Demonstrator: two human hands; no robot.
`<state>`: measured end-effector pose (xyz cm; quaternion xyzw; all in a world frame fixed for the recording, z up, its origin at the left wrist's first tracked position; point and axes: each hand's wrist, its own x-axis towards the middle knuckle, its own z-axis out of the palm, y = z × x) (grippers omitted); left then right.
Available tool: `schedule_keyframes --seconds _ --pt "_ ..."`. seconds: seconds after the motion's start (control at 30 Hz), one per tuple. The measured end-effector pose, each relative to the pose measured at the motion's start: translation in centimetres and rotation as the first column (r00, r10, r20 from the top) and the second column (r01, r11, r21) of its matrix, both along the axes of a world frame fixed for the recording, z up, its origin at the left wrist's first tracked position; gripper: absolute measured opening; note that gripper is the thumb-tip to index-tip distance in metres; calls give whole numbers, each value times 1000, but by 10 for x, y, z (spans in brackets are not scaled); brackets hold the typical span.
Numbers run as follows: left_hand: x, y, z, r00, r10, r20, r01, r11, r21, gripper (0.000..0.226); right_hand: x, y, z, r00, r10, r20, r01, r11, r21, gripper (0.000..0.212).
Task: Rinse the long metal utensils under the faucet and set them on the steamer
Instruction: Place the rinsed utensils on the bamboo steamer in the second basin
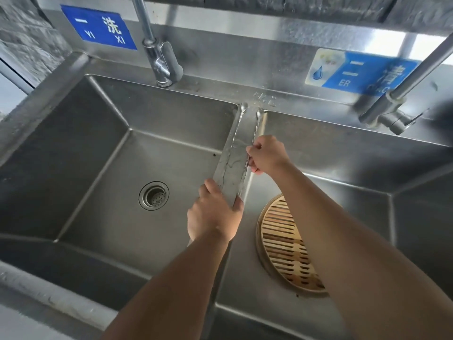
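Note:
Two long thin metal utensils lie lengthwise on the wet divider (232,168) between the two sink basins. The left utensil (236,133) runs along the divider's left edge, the right utensil (256,128) along its right edge. My right hand (268,155) is closed around the middle of the right utensil. My left hand (213,214) straddles the near end of the divider, fingertips at the lower end of the left utensil and thumb on the other side; whether it grips anything is unclear. A round bamboo steamer (282,244) lies in the right basin, partly under my right forearm.
The left basin (103,153) has a drain strainer (154,195) in its floor. One faucet (160,62) stands behind the left basin and a second faucet (389,114) behind the right; no water runs. Blue signs are stuck on the backsplash.

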<state>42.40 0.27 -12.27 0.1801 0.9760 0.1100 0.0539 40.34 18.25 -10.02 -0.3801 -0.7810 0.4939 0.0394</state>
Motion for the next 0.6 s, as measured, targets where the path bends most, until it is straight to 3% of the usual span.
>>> schedule_keyframes --seconds 0.27,0.6 --pt "-1 0 -2 1000 -15 -25 15 1000 5 57 46 9 -29 1000 -4 -9 5 997 83 24" --pt "-2 1 -2 999 -2 -37 2 1000 0 57 112 23 -78 975 87 202 -142 950 278 22"
